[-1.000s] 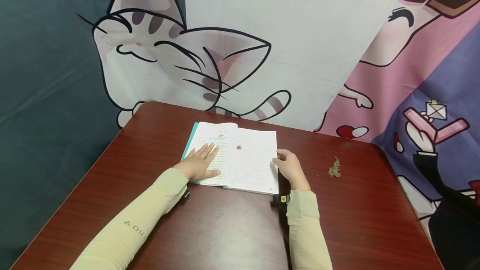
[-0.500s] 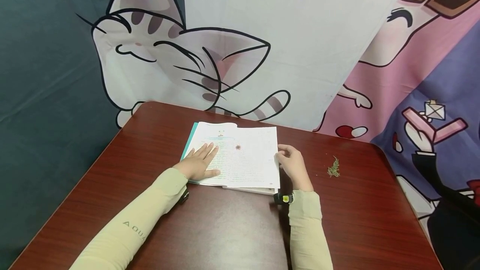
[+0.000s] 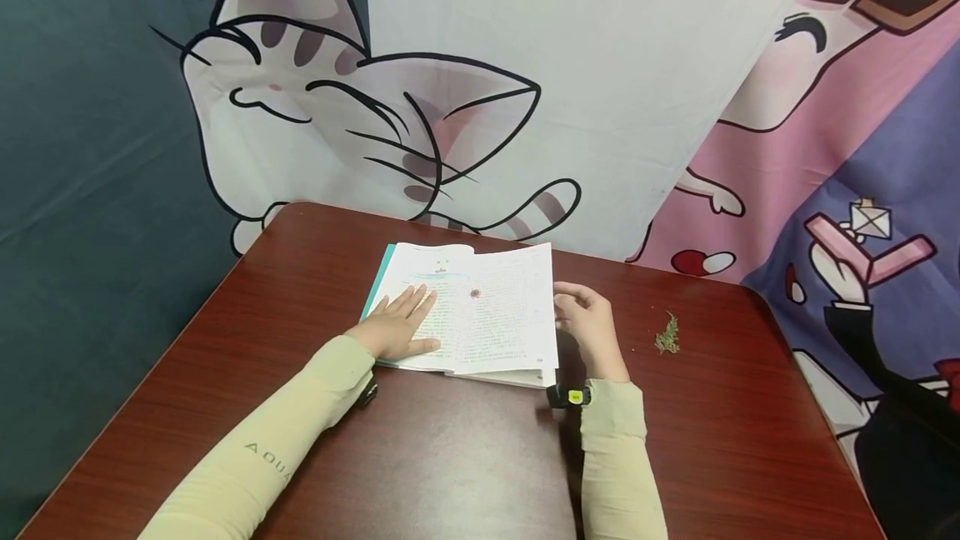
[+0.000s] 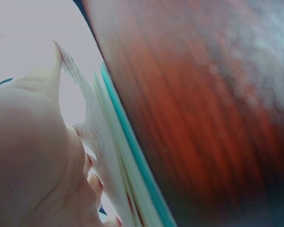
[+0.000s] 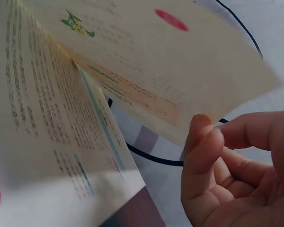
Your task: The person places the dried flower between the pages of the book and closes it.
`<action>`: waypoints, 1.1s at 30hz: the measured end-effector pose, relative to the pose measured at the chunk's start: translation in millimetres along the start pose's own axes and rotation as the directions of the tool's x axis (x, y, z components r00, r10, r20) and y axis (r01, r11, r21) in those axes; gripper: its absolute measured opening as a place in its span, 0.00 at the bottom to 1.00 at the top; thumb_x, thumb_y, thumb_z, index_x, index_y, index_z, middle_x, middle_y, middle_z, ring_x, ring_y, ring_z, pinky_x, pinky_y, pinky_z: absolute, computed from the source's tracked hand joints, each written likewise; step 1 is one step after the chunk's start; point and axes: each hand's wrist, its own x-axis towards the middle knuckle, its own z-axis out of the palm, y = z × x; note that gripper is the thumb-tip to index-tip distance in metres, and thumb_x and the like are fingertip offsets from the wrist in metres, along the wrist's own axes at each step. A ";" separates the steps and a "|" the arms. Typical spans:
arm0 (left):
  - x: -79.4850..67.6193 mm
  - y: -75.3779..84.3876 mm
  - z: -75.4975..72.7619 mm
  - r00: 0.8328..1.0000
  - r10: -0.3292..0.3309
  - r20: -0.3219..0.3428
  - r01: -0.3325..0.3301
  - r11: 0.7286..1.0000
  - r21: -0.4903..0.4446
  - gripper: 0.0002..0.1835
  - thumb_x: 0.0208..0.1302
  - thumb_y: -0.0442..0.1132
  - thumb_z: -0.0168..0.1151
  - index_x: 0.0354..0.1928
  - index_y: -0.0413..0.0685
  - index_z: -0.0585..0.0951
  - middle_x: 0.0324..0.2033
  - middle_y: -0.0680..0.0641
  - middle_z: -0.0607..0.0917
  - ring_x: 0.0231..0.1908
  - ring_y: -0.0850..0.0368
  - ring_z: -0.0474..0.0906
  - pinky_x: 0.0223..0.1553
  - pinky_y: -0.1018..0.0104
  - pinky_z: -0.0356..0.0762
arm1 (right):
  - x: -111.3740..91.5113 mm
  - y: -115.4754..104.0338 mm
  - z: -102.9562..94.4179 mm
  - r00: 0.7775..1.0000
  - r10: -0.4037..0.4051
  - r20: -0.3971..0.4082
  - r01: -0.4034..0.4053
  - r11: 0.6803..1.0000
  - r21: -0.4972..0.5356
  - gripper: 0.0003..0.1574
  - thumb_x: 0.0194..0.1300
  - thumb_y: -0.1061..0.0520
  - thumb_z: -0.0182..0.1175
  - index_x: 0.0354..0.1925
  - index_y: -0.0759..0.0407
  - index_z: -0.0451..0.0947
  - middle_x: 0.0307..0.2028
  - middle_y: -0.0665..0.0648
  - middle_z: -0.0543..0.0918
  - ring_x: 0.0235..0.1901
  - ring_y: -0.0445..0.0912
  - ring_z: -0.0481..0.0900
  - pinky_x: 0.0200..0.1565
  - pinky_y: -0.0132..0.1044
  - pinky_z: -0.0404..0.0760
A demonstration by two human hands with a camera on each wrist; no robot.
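Observation:
An open book with a teal cover edge lies on the table. My left hand rests flat on its left page, fingers spread. The left wrist view shows the palm over the paper beside the teal cover edge. At the book's right edge, my right hand pinches a page between thumb and fingertips. That page is raised off the pages below, leaving a gap in the right wrist view. Near the gutter sits a small round reddish-brown spot.
A small dried green sprig lies on the reddish-brown table, right of my right hand. Behind the table hangs a cloth backdrop with cartoon cats. At the far right edge is a dark shape.
The right page has risen from the book, its far corner lifting, while my right hand has shifted slightly up and to the right. My left hand has stayed on the left page.

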 end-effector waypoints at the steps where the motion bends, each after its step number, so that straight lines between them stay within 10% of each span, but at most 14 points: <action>1: -0.3 0.2 -0.3 1.000 0.000 0.003 0.000 1.000 0.002 0.49 0.75 0.64 0.49 0.81 0.40 0.44 0.80 0.37 0.42 0.79 0.38 0.36 0.74 0.35 0.38 | -0.1 0.1 0.8 1.000 0.001 0.004 -0.002 1.000 0.020 0.19 0.72 0.64 0.55 0.57 0.68 0.80 0.38 0.59 0.83 0.30 0.44 0.80 0.32 0.30 0.82; 10: 0.1 -1.3 -0.5 1.000 -0.002 0.017 0.002 1.000 0.010 0.48 0.75 0.64 0.48 0.81 0.41 0.43 0.80 0.37 0.41 0.79 0.39 0.35 0.74 0.36 0.37 | -1.8 7.7 21.0 0.997 -0.008 0.078 -0.002 0.992 0.122 0.19 0.75 0.57 0.58 0.57 0.69 0.79 0.45 0.60 0.85 0.38 0.43 0.83 0.40 0.34 0.83; 17: 1.4 -3.7 2.1 1.000 0.000 0.018 0.000 1.000 -0.001 0.49 0.75 0.65 0.47 0.81 0.41 0.43 0.80 0.37 0.40 0.79 0.39 0.34 0.74 0.35 0.36 | -6.5 16.2 37.2 0.989 -0.058 0.138 0.056 0.998 0.015 0.20 0.78 0.55 0.53 0.59 0.65 0.79 0.43 0.61 0.85 0.35 0.42 0.80 0.36 0.31 0.80; 23: 3.5 -4.6 4.6 1.000 -0.007 0.015 0.007 1.000 0.011 0.50 0.74 0.68 0.45 0.81 0.43 0.41 0.80 0.38 0.39 0.79 0.40 0.33 0.75 0.37 0.35 | -14.6 20.4 50.5 0.940 -0.203 0.275 0.234 0.969 -0.083 0.22 0.72 0.57 0.59 0.59 0.68 0.76 0.48 0.65 0.82 0.45 0.41 0.76 0.54 0.35 0.76; 33: -1.0 3.2 -3.6 1.000 -0.005 0.012 0.005 1.000 0.010 0.48 0.75 0.63 0.49 0.81 0.39 0.45 0.80 0.36 0.43 0.79 0.37 0.37 0.74 0.35 0.39 | -26.5 26.8 74.7 0.928 -0.150 0.342 0.218 0.961 -0.168 0.28 0.71 0.58 0.59 0.65 0.67 0.71 0.60 0.66 0.76 0.62 0.55 0.72 0.69 0.52 0.63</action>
